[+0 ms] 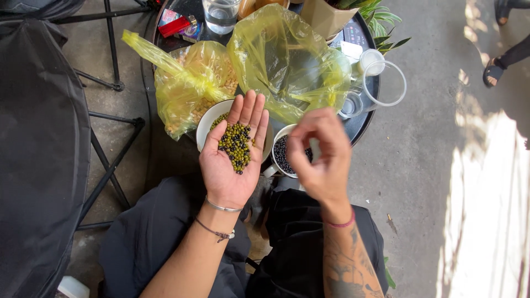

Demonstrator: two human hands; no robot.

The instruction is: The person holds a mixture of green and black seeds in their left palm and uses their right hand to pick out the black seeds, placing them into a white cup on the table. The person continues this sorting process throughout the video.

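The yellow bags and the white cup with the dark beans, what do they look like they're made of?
The yellow see-through bags look like thin glossy plastic film: crinkled, knotted, contents showing through. The white handled cup of dark beans looks like glazed ceramic, judging by its thick smooth rim, though enamel is possible.

Seen from above, the left hand lies palm up, flat, cupping green beans over a white bowl. At three o'clock of it, the right hand pinches its fingertips above a white cup of black beans. Yellow plastic bags crowd the round desk at twelve o'clock.
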